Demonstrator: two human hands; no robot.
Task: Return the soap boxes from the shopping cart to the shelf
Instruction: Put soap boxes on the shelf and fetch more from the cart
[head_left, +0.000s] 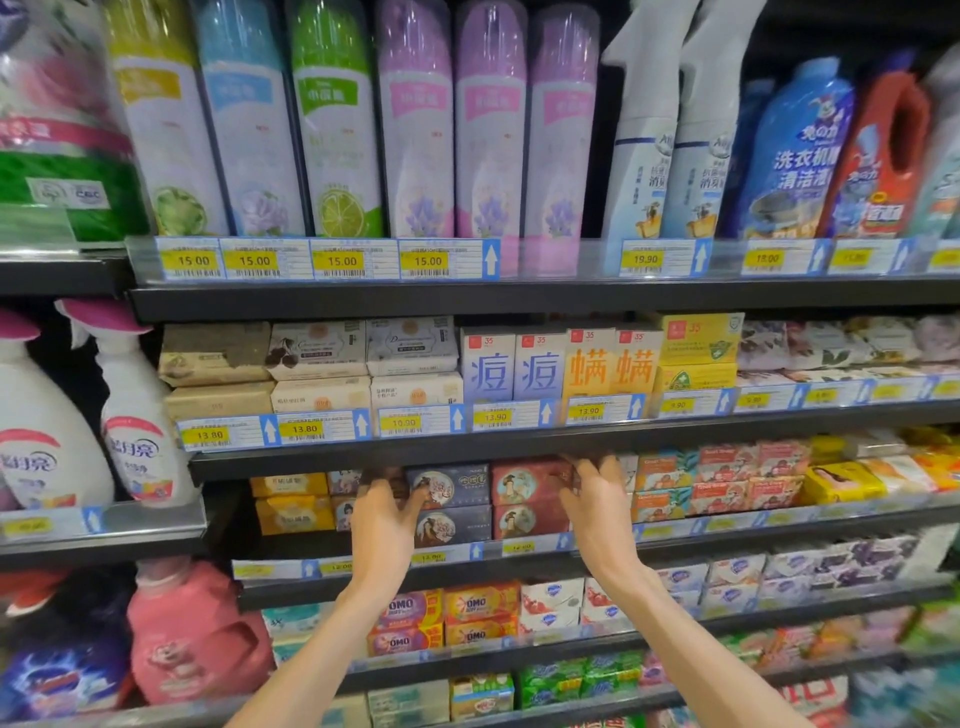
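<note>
Both hands at the dark metal shelf (332, 551): left hand (382, 525) rests curled fingers beside stacked navy cardboard soap boxes (451, 504); right hand (597, 499) touches stacked red cardboard soap boxes (527, 501). Whether either grips a box cannot be told. Placement looks underway; cart out of view, remainder unknown.

Navy soap boxes (451, 505) and red soap boxes (527, 501) stacked on shelf (415, 564).

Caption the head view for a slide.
Both hands, left and right, reach onto a shelf of stacked navy boxes and red boxes.

The dark shelf (467, 564) carries stacked navy boxes (453, 506) beside red boxes (527, 501).
</note>
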